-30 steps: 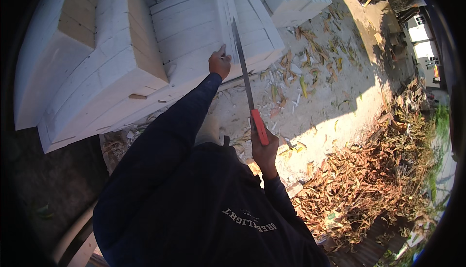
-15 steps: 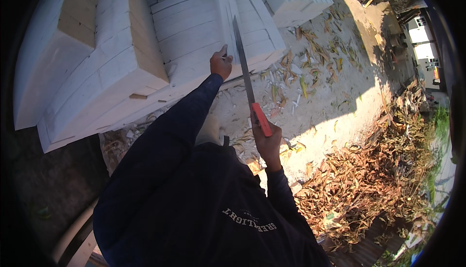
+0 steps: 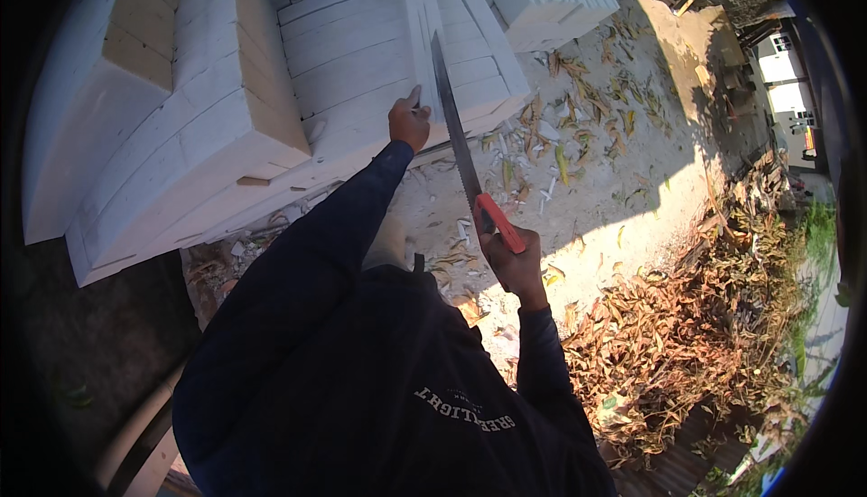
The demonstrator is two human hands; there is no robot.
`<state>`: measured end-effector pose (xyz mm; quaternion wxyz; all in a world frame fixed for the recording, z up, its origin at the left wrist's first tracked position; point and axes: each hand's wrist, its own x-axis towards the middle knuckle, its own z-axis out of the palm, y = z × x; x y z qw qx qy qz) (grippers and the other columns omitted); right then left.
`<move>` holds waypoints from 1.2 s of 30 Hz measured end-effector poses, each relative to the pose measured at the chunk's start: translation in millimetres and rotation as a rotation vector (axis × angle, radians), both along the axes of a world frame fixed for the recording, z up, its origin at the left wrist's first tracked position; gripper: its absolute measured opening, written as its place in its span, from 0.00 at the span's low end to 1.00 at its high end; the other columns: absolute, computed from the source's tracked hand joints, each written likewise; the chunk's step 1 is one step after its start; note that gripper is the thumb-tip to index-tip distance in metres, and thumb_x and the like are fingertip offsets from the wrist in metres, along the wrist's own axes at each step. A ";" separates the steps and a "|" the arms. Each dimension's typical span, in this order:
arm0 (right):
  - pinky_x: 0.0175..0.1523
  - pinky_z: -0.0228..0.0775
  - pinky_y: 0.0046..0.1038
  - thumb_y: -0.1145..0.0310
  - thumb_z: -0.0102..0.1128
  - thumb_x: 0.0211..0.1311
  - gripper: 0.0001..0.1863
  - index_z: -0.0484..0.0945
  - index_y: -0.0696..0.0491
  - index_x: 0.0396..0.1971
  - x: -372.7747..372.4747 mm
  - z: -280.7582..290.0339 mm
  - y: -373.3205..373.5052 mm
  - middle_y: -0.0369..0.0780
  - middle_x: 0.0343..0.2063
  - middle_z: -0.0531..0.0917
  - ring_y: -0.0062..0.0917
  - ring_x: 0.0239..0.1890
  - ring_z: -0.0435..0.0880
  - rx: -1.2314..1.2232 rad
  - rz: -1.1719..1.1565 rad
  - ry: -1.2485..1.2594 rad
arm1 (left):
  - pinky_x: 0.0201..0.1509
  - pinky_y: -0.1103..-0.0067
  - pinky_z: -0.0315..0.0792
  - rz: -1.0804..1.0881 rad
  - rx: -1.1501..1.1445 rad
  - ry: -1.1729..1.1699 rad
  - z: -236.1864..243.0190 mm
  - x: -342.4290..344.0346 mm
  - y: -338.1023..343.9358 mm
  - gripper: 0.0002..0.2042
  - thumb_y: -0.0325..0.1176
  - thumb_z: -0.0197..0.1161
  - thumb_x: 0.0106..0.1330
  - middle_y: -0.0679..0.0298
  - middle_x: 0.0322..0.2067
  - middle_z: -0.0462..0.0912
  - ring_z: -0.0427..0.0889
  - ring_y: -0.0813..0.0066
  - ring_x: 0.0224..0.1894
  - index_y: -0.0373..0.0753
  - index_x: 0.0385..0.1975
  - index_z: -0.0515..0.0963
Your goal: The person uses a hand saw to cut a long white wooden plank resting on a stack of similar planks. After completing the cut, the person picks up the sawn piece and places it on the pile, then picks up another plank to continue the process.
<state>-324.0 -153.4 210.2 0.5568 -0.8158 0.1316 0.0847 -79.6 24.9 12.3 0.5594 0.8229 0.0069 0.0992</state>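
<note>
My right hand (image 3: 517,262) is closed round the red handle of a hand saw (image 3: 459,140). The toothed grey blade slants up and away, its far part alongside a long, narrow white block (image 3: 417,23). That block lies on top of a low stack of white blocks (image 3: 348,64). At its near end my left hand (image 3: 409,124) grips the block, with the fingers curled and one finger pointing forward along its side. How far the blade sits in the block is hard to make out.
Taller stacks of white blocks (image 3: 194,127) stand on the left, and thinner white slabs (image 3: 551,0) at the far right of the low stack. White chips and dry leaves litter the sandy ground (image 3: 605,163). A heap of brown leaves (image 3: 668,343) lies lower right.
My right hand has drawn the saw back toward me and a little to the right, tilting the handle. My left hand and the long block stay nearly in place.
</note>
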 end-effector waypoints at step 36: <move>0.31 0.72 0.35 0.75 0.59 0.61 0.19 0.81 0.62 0.53 17.7 6.5 42.6 0.51 0.21 0.79 0.39 0.23 0.83 -0.245 -0.027 -0.269 | 0.44 0.70 0.73 -0.019 -0.097 0.041 3.8 -2.1 0.8 0.26 0.25 0.68 0.65 0.48 0.34 0.79 0.80 0.55 0.36 0.35 0.65 0.76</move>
